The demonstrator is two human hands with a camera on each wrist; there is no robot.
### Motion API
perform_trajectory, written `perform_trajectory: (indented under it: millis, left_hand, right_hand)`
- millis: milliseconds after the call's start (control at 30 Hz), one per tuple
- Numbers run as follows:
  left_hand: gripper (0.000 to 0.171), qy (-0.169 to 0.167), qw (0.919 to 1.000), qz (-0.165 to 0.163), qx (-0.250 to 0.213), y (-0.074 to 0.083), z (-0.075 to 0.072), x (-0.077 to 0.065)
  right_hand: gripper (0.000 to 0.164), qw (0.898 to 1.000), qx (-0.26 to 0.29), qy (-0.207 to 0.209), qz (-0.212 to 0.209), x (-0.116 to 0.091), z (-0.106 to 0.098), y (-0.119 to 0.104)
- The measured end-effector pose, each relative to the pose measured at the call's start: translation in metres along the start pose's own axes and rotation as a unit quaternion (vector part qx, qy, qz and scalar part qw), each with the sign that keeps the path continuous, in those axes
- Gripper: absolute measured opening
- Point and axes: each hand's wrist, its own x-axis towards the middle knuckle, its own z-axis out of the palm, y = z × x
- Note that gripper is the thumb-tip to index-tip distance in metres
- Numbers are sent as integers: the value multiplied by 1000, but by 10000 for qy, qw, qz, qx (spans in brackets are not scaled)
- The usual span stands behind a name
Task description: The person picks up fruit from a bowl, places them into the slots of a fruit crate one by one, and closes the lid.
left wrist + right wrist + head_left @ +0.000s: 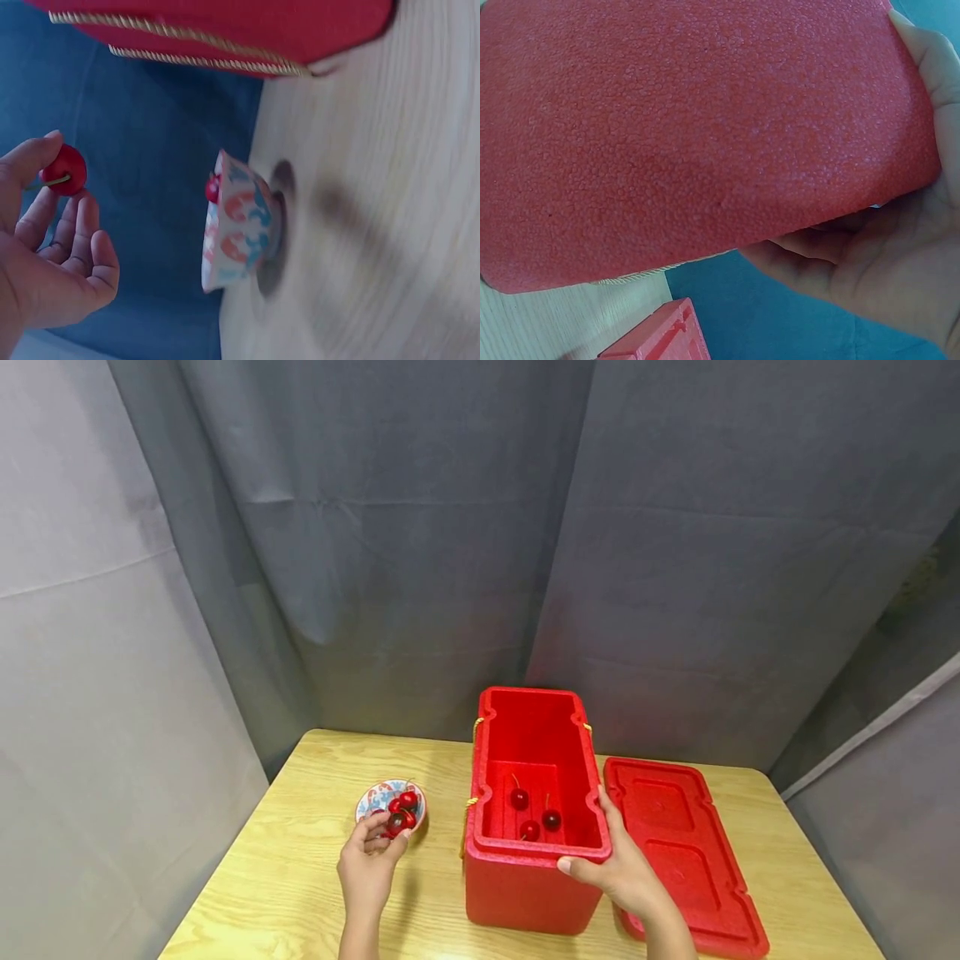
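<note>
Between thumb and fingertips, my left hand [367, 862] pinches a red cherry [69, 166] with a green stem. In the head view this hand is at the near side of a small patterned bowl [372, 796]; the left wrist view has the held cherry apart from the bowl. More cherries [408, 799] lie in the bowl. My right hand [626, 868] grips the near right corner of an open red foam box [528, 893], thumb on the front rim and fingers along the right side. Inside, three cherries [519, 798] rest on the box floor.
A red foam lid [693, 860] lies flat on the wooden table [277, 877], right of the box. Yellow cord [172, 31] runs along the box's side. Grey curtains [420, 568] hang behind and beside the table.
</note>
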Motion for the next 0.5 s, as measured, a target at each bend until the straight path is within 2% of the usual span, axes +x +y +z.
perform_trajectory:
  millis: [267, 500]
  left_hand:
    - [39, -211, 9989, 109, -397, 15, 7, -8]
    - [41, -296, 9985, 129, -431, 21, 6, -3]
  right_hand:
    - [109, 10000, 56, -35, -7, 1, 2, 2]
    - [109, 10000, 20, 36, -14, 0, 0, 2]
